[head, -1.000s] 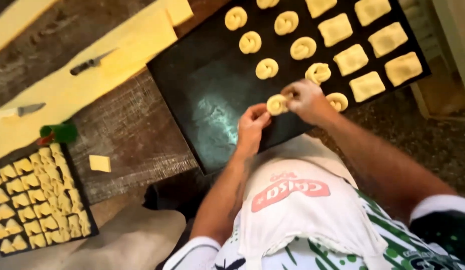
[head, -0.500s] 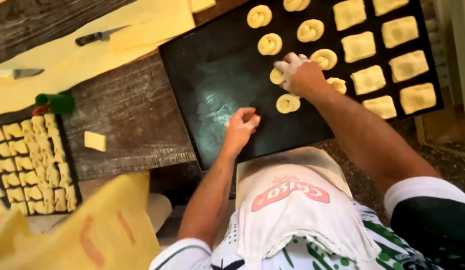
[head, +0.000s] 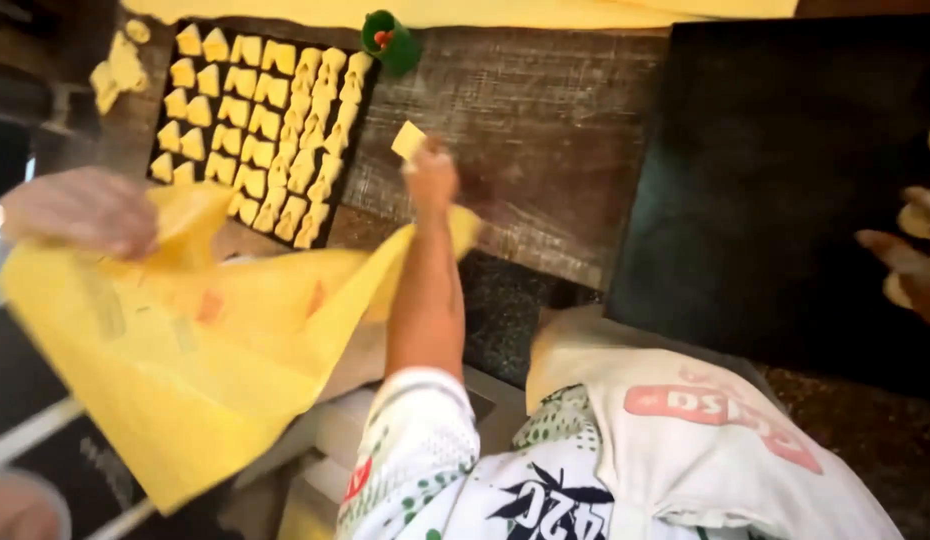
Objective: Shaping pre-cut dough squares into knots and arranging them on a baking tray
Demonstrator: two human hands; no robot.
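Since the earlier frame the view has swung left and the left hand (head: 432, 178) has left the dark baking tray (head: 775, 190) to reach across the table (head: 545, 110); its grip pinches a small dough square (head: 408, 140) above the wood. The right hand (head: 910, 255), fingers loosely apart, stays at the tray's right edge. The small tray of cut dough pieces (head: 257, 130) is full, while the big tray looks mostly bare here. A yellow bag (head: 195, 350) held by another person's hand (head: 80, 210) hides the near table; motion blur softens everything.
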